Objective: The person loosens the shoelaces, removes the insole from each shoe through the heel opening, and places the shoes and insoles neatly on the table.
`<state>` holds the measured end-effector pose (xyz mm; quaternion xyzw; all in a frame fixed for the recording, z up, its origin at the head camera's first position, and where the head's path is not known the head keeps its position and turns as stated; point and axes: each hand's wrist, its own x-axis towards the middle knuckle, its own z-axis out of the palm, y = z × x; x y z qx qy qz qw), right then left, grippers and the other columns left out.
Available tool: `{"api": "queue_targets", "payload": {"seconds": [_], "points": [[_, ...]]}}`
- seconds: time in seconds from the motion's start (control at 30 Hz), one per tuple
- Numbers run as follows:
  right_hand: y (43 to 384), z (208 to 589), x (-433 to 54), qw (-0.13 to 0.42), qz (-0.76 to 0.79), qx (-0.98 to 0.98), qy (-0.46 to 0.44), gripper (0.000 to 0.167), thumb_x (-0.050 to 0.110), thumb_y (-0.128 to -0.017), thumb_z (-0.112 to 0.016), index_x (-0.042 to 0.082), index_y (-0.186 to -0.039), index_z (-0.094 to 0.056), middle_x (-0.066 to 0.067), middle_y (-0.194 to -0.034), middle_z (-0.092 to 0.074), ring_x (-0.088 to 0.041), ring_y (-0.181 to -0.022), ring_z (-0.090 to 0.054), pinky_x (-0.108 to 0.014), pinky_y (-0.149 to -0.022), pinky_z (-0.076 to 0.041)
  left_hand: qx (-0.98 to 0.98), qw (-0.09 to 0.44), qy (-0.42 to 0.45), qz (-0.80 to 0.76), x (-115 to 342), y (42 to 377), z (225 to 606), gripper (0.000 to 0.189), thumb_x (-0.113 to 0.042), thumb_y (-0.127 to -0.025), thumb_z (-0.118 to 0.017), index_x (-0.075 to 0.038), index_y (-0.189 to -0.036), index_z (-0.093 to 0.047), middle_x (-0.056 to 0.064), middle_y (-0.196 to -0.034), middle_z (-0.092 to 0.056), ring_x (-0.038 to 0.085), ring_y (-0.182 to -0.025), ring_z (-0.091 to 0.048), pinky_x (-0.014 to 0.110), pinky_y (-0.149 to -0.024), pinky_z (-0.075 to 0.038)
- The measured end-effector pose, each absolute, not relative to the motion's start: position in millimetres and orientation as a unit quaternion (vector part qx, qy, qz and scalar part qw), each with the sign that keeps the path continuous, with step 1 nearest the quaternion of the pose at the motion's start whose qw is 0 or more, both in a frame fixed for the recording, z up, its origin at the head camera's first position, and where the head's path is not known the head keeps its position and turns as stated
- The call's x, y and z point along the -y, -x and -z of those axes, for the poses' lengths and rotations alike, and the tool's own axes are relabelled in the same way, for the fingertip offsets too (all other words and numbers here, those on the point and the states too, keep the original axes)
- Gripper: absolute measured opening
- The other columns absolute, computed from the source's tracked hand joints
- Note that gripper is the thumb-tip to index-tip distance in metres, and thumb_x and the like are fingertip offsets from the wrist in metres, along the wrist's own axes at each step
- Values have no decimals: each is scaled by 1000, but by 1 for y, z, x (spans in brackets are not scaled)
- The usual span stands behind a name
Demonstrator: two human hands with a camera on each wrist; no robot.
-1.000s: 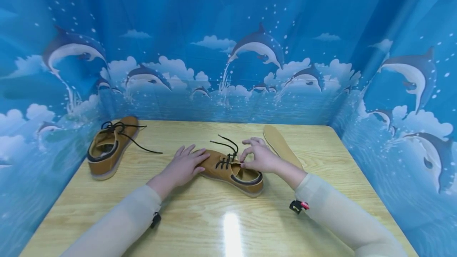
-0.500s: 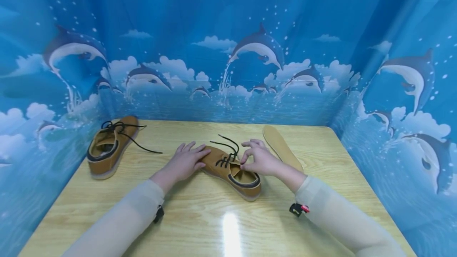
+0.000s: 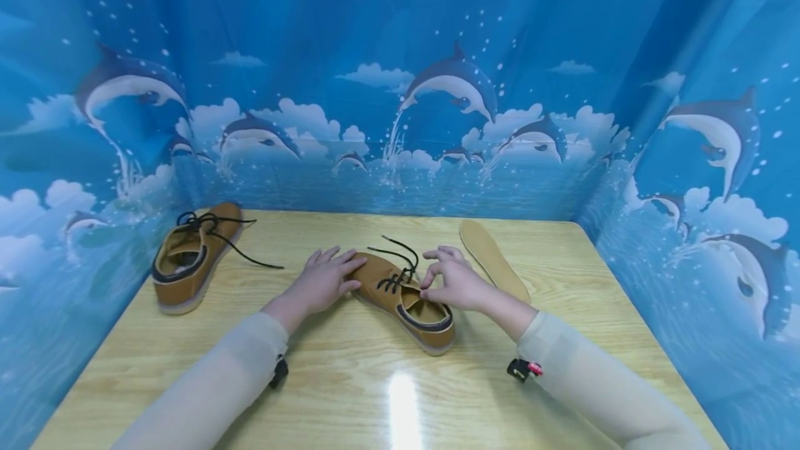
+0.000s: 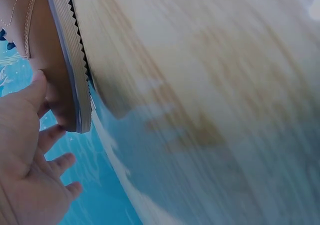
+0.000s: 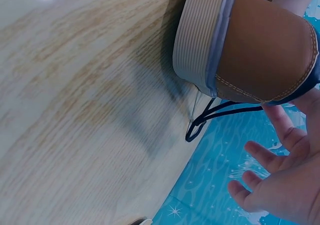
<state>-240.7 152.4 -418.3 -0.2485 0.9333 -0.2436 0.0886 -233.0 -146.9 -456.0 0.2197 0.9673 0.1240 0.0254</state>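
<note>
A brown lace-up shoe (image 3: 380,276) with black laces sits mid-table, toe to the left, its opening toward the right. My left hand (image 3: 321,283) holds its toe, thumb on the near side and index finger on the far side; the other fingers extend past it. At the opening, my right hand (image 3: 453,278) pinches the lacing flap's edge between thumb and index finger, other fingers raised. The left wrist view shows my thumb (image 4: 37,87) against the toe. In the right wrist view the heel (image 5: 265,47) covers part of the pinch.
A second brown shoe (image 3: 215,255) with black laces stands at the left back edge. A tan insole (image 3: 494,255) lies behind my right forearm. Blue dolphin-print curtain (image 3: 375,89) surrounds the wooden table (image 3: 337,380) at the back and sides.
The shoe has turned slightly: its toe has shifted away from me and its heel toward me. My left hand has moved a little away with the toe; my right hand keeps its pinch.
</note>
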Motion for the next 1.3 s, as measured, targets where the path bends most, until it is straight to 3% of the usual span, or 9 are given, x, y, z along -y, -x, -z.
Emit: {"api": "queue_targets", "payload": {"seconds": [0.6,1.3], "points": [[241,420,-151,88,239,-933,255,13,27,-82,-81,27,-79,-69,-9,-154,-43,-41,-149,-16,-71,-114,-12,-966,26,-187,-178,146,239,461,53,-46,-102,-53,-21,-149,-50,17,-157,-38,48,-146,-23,67,-117,-12],[231,419,-147,72,238,-936,251,19,29,-79,-84,29,-72,-66,-7,-154,-44,-39,-149,-17,-74,-112,-12,-967,28,-163,-195,133,246,462,51,-48,-102,-52,-26,-148,-51,11,-158,-38,46,-148,-18,67,-118,-8]]}}
